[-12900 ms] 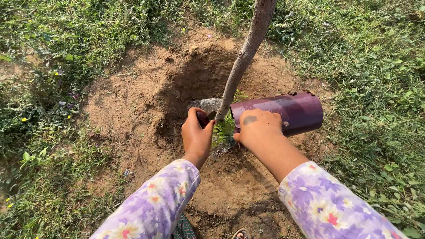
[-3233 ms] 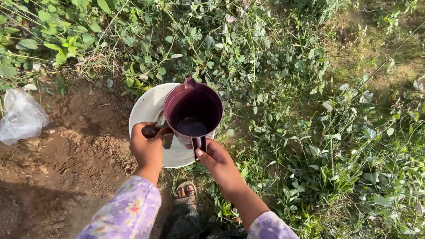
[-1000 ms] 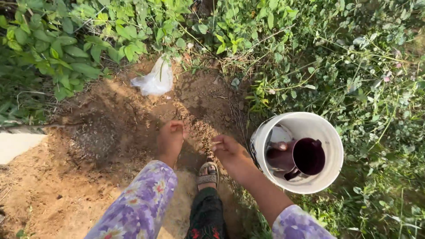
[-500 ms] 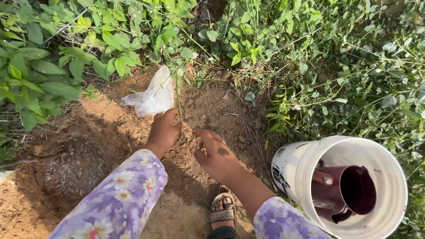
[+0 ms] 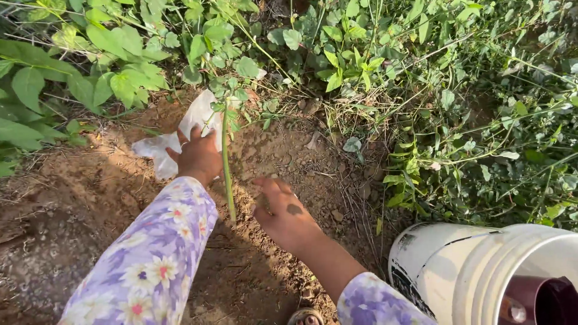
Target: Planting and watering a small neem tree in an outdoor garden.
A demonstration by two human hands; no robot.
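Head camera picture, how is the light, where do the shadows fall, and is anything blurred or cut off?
Head view: strong low sunlight, bright on the left hand, the white plastic bag and the white bucket; a dark shadow covers the bare soil below the right hand; the near floral sleeve looks slightly soft; the bucket is cut off by the frame's lower right corner.
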